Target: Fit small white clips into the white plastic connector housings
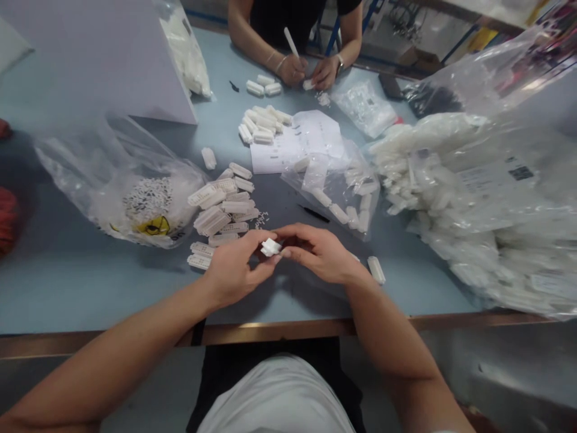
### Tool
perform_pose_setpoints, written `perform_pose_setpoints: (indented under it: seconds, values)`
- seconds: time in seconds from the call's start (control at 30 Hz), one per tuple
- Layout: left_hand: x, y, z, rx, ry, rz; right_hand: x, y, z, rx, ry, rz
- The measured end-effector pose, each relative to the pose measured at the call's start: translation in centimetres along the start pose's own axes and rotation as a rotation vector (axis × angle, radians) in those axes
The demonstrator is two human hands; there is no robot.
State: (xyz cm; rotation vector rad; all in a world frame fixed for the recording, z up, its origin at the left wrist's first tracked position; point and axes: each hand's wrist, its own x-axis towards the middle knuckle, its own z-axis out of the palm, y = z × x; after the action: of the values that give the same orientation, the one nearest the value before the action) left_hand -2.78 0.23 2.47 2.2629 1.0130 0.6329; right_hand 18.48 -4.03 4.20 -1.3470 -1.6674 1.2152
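Note:
Between my hands is a small white plastic connector housing [271, 247], held just above the blue tabletop. The fingers and thumb of my left hand [237, 264] are closed around it. My right hand [318, 249] pinches at its right end; whether a tiny part sits between those fingertips I cannot make out. Left of my hands lies a pile of similar white housings [220, 207], several showing rows of slots. Tiny white pieces [261, 220] are scattered just beyond my left fingers. One more white housing [375, 270] lies right of my right wrist.
A clear bag of tiny white pieces [148, 198] lies left. Ahead are a dark pen-like tool [314, 213], a bag of housings [342, 198], a paper sheet [270, 157] and another housing pile [261, 123]. Large filled bags [496, 198] crowd the right. Opposite, a co-worker's hands [295, 70] hold a white tool.

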Motion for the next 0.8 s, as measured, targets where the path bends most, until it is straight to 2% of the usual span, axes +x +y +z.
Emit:
perform_pose_setpoints:
  seconds: [0.1, 0.2, 0.3, 0.37, 0.57, 0.67, 0.8]
  values:
    - [-0.1, 0.1, 0.0, -0.048, -0.013, 0.086, -0.1, 0.3, 0.0, 0.089, -0.004, 0.046]
    - [-0.4, 0.3, 0.1, -0.056, 0.007, 0.164, 0.1, 0.7, -0.3, 0.042, 0.029, 0.043]
    - [-0.8, 0.4, 0.5, -0.055, -0.097, 0.256, 0.9, 1.1, -0.3, -0.125, 0.159, 0.026]
    - [-1.0, 0.4, 1.0, -0.019, -0.186, 0.326, 1.9, 1.3, 0.1, -0.323, 0.224, 0.001]
    - [-0.9, -0.3, 2.0, 0.196, -0.317, 0.4, 5.8, 1.1, 1.2, -0.928, 0.078, 0.021]
    - [-0.6, -0.4, 1.9, 0.246, -0.334, 0.395, 7.2, 1.1, 1.5, -0.998, 0.057, 0.017]
    - [-0.5, -0.5, 1.9, 0.254, -0.29, 0.397, 8.1, 1.3, 2.0, -1.081, 0.019, 0.016]
